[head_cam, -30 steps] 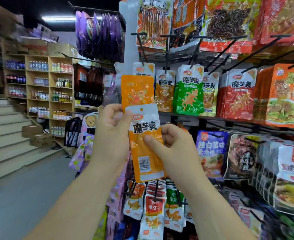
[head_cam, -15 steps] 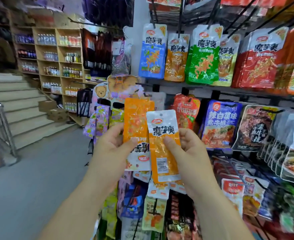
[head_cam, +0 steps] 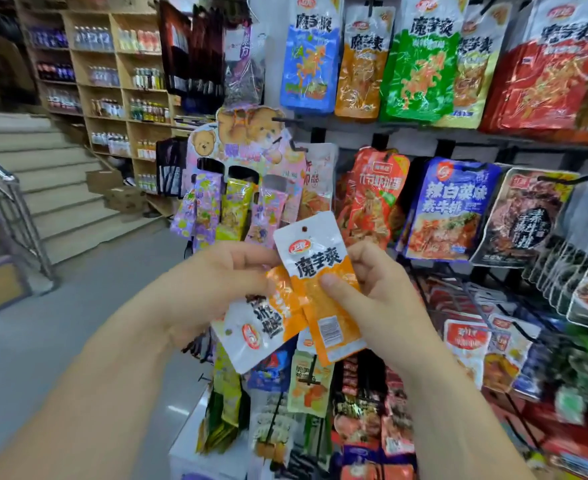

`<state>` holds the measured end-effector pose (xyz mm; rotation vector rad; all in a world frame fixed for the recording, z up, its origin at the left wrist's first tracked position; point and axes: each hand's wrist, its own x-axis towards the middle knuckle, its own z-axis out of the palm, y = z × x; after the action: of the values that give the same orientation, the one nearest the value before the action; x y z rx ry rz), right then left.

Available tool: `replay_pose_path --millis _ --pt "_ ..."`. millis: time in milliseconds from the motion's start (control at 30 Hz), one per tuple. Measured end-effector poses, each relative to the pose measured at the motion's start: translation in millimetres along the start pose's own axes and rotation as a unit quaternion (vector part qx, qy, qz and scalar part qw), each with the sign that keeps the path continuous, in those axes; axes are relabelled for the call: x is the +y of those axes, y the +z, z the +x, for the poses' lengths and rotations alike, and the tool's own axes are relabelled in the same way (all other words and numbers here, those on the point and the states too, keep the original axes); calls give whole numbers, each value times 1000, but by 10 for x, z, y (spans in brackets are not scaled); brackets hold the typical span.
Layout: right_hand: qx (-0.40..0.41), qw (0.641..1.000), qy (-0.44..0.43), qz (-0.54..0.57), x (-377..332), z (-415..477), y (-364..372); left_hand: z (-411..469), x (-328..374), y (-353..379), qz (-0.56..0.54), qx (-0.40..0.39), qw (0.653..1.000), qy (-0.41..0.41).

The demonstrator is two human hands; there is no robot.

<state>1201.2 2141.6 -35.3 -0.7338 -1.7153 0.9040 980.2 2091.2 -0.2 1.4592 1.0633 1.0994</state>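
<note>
Holding overlapping packets [head_cam: 316, 268], between both hands [head_cam: 379, 303]

Head camera looks down, close to shelves [head_cam: 424, 133]

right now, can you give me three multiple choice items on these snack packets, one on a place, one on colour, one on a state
1. Where does the blue snack packet hang?
A) top row, left of an orange snack packet
B) lowest row
C) by the stairs

2. What colours is the front packet, held by the right hand?
A) green and black
B) orange and white
C) purple

3. How is the rear packet in the left hand turned?
A) upright
B) rolled up
C) upside down

Answers:
1 A, it hangs on the top pegs at the row's left end.
2 B, it has a white top and an orange body.
3 C, its hang hole and logo point downward.
</note>
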Motion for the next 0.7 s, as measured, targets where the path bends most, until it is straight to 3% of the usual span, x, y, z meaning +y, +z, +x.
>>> replay_pose_path --millis 133,267,367,500,600,700 --pt "115 992 11 50 64 -19 45 35 -125 3 -193 45 979 41" --pt "191 978 48 64 140 -21 89 30 -351 332 -175 99 970 135" --pt "184 979 68 63 149 -48 157 100 -508 551 -195 208 949 132" --pt "181 978 25 -103 31 -142 76 175 -587 459 -168 331 923 99" --pt "206 968 -35 -137 -57 -156 -15 145 -528 414 -109 339 929 97" --pt "132 978 -59 -151 -98 -157 182 141 -437 538 -99 292 946 100"
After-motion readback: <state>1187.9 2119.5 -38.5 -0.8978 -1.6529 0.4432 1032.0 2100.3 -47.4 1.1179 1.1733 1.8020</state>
